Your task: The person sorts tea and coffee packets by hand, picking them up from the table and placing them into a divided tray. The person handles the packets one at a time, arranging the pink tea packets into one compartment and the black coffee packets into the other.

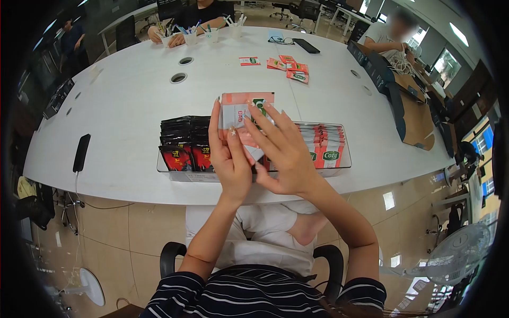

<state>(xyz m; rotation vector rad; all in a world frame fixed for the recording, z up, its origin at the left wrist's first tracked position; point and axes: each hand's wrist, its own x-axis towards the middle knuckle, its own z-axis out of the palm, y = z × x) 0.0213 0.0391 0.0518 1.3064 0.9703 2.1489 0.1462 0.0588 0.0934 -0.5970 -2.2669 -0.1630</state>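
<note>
Above a clear tray, both hands are around several pink-and-white Cozy tea sachets, overlapping at different angles. My left hand grips them from the left, thumb across the front and fingers along the edge. My right hand lies across their right side, fingers stretched over the print and thumb by the lower corner. In the tray's left part stand black-and-red coffee sachets. Upright Cozy sachets fill its right part. The tray's middle is mostly hidden behind my hands.
Loose Cozy sachets lie farther back on the white table, near a dark phone and glasses. Another phone lies left with a cable. Cardboard boxes line the right edge. Other people sit across the table.
</note>
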